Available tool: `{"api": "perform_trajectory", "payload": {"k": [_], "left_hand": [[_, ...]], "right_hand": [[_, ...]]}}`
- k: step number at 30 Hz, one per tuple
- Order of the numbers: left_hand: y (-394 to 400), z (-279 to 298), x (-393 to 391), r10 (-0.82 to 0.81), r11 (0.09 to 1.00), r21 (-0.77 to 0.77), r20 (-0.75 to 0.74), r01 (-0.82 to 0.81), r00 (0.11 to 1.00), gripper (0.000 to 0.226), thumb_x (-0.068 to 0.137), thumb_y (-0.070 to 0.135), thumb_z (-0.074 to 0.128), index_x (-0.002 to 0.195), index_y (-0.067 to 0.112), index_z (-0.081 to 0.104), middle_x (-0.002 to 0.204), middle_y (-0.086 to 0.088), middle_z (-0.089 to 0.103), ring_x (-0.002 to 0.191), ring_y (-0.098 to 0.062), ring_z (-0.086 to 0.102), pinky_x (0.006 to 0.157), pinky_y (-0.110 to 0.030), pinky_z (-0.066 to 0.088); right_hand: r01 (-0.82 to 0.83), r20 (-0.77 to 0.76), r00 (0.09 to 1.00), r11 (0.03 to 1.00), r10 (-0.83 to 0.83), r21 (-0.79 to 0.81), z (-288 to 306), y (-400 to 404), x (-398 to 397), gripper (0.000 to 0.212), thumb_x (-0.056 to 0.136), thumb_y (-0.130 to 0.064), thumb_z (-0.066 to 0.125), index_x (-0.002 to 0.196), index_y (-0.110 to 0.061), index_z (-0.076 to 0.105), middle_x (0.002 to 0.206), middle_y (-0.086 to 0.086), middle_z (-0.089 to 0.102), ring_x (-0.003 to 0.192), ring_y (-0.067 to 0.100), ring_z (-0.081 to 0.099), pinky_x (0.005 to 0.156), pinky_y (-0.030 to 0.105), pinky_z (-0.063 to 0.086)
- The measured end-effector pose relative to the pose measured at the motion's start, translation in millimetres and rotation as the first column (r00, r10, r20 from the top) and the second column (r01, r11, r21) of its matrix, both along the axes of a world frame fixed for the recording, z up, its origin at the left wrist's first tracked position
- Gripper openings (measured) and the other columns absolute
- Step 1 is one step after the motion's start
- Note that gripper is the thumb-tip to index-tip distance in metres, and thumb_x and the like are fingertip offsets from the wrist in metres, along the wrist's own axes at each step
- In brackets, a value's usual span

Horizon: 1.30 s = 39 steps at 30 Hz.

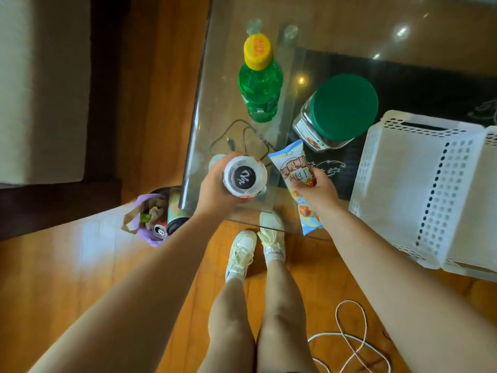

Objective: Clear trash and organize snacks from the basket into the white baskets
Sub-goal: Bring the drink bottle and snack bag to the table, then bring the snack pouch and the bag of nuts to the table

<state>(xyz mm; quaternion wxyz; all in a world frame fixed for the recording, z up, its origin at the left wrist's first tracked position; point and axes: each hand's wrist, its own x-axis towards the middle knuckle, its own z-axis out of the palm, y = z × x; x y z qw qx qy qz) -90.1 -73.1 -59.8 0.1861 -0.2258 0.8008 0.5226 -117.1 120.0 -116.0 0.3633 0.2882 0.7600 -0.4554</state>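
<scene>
Two hands loaded, I note: left hand [215, 189] wraps an upright bottle [245, 176] beside the bin [153, 214], right hand [316, 188] pinches the packet [298, 181], long axis running toward me, baskets [419, 189] immediately right.

A single wide-angle camera on the person's head looks steeply down past both bare forearms onto the near corner of a glass bench [215, 76], so that the shoes [255, 246] and the wooden floor [67, 278] show straight below it. It sits close to the left hand [215, 191] and right hand [317, 188], which fill the middle. The edges bow outward, and a white basket [419, 189] is cut off at the right edge.
</scene>
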Motion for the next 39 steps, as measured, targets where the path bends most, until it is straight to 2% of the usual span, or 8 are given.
{"api": "perform_trajectory", "payload": {"k": [2,5,9,15,20,27,33,39], "left_hand": [[-0.2,0.3,1.4,0.006,1.000,0.023,0.003,-0.006,1.000,0.057,0.048,0.023,0.079,0.092,0.050,0.053,0.093,0.022,0.062,0.091,-0.002,0.059,0.086,-0.033,0.050],[-1.0,-1.3,5.8,0.044,0.995,0.087,0.028,-0.046,0.999,0.061,0.052,0.017,0.077,0.099,0.046,0.051,0.098,0.021,0.060,0.094,-0.002,0.058,0.089,-0.030,0.048],[-2.0,-4.8,6.8,0.068,0.984,0.162,0.077,-0.079,0.995,0.064,0.054,0.014,0.076,0.106,0.040,0.051,0.103,0.012,0.060,0.100,-0.009,0.057,0.093,-0.032,0.047],[-9.1,-8.1,15.8,0.093,0.969,0.197,0.265,-0.148,0.960,0.083,0.062,0.006,0.078,0.135,0.012,0.040,0.133,-0.010,0.052,0.122,-0.024,0.050,0.104,-0.047,0.042],[-20.5,22.2,50.4,0.234,0.934,0.116,0.511,-0.337,0.827,0.067,0.084,0.001,0.063,0.142,0.013,0.033,0.132,0.002,0.049,0.110,-0.015,0.052,0.077,-0.024,0.050],[-42.4,109.1,125.4,0.379,0.848,0.082,0.596,-0.524,0.708,0.032,0.091,0.009,0.054,0.123,0.013,0.053,0.102,-0.008,0.062,0.089,-0.018,0.058,0.073,-0.028,0.045],[-52.3,166.2,215.5,0.670,0.567,0.070,0.540,-0.821,0.509,0.019,0.091,0.003,0.050,0.076,0.014,0.054,0.049,0.001,0.049,0.033,-0.002,0.044,0.044,-0.015,0.036],[-50.9,190.2,335.1,0.853,0.123,0.041,0.506,-0.991,0.127,0.021,0.092,0.006,0.052,0.071,0.009,0.054,0.059,-0.007,0.048,0.040,-0.010,0.039,0.030,-0.013,0.028]], "right_hand": [[-0.012,-0.001,1.000,1.000,0.012,0.009,-0.9,-1.7,-2.1,0.046,0.083,-0.021,0.065,0.127,-0.019,0.049,0.116,-0.002,0.056,0.095,0.010,0.048,0.065,0.016,0.043],[-0.023,0.025,0.999,1.000,0.023,0.003,0.4,-2.1,-3.1,0.046,0.087,-0.011,0.059,0.130,-0.020,0.047,0.125,0.001,0.054,0.097,0.012,0.047,0.034,0.004,0.035],[-0.082,-0.031,0.996,0.993,0.085,0.089,-0.3,-1.6,-3.6,0.044,0.090,-0.012,0.055,0.132,-0.023,0.046,0.131,0.002,0.054,0.106,0.016,0.053,0.031,0.005,0.033],[-0.046,-0.024,0.999,0.998,0.047,0.045,11.6,5.0,4.3,0.049,0.088,-0.010,0.057,0.135,-0.018,0.043,0.135,0.006,0.053,0.120,0.022,0.053,0.093,0.035,0.046],[-0.002,0.038,0.999,0.998,-0.001,0.064,54.8,26.3,33.6,0.049,0.089,-0.010,0.057,0.135,-0.016,0.043,0.134,0.011,0.053,0.119,0.024,0.053,0.092,0.035,0.047],[-0.083,0.196,0.978,0.995,0.072,0.048,128.7,40.2,73.8,0.031,0.089,-0.007,0.055,0.120,-0.013,0.055,0.115,0.013,0.060,0.098,0.022,0.058,0.083,0.035,0.049],[-0.401,0.245,0.893,0.915,0.377,0.052,180.8,-6.9,76.2,0.026,0.092,-0.004,0.048,0.117,-0.007,0.056,0.081,0.011,0.060,0.073,0.022,0.056,0.062,0.028,0.043],[-0.767,0.245,0.632,0.638,0.735,0.066,203.9,-95.7,85.7,0.018,0.094,-0.008,0.045,0.110,-0.006,0.054,0.068,0.011,0.054,0.053,0.018,0.043,0.048,0.023,0.030]]}}
